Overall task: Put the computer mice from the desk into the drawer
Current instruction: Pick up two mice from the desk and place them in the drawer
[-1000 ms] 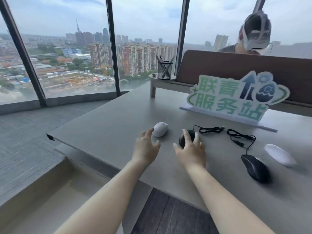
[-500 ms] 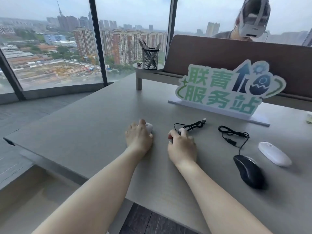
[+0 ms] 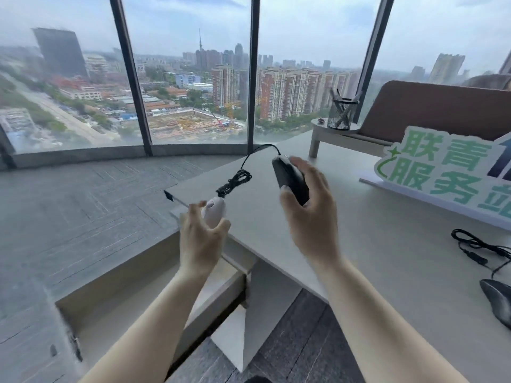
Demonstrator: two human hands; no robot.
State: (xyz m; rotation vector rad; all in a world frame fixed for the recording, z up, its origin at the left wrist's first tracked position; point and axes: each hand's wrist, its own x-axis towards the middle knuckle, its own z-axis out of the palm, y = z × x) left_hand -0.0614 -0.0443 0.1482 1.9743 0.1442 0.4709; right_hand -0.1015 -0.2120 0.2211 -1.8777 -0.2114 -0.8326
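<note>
My left hand [image 3: 200, 241] holds a small white mouse [image 3: 215, 212] in the air, over the desk's left edge. My right hand [image 3: 309, 214] grips a black wired mouse [image 3: 289, 176] lifted above the desk [image 3: 387, 258]; its bundled cable [image 3: 235, 182] dangles to the left, close to the white mouse. An open drawer [image 3: 154, 288] sits below the desk's left end, beneath my left forearm. Another dark mouse [image 3: 497, 301] lies on the desk at the right edge of view, with its coiled cable [image 3: 475, 248] beside it.
A green and white sign [image 3: 445, 175] stands at the back right of the desk. A mesh pen cup [image 3: 342, 113] sits on a small riser in front of a brown panel [image 3: 442, 111]. Large windows and grey floor lie to the left.
Both hands closed on the white and black mice and lifted them off the desk, carrying them left toward the desk's end. My view swung left, bringing the drawer into sight.
</note>
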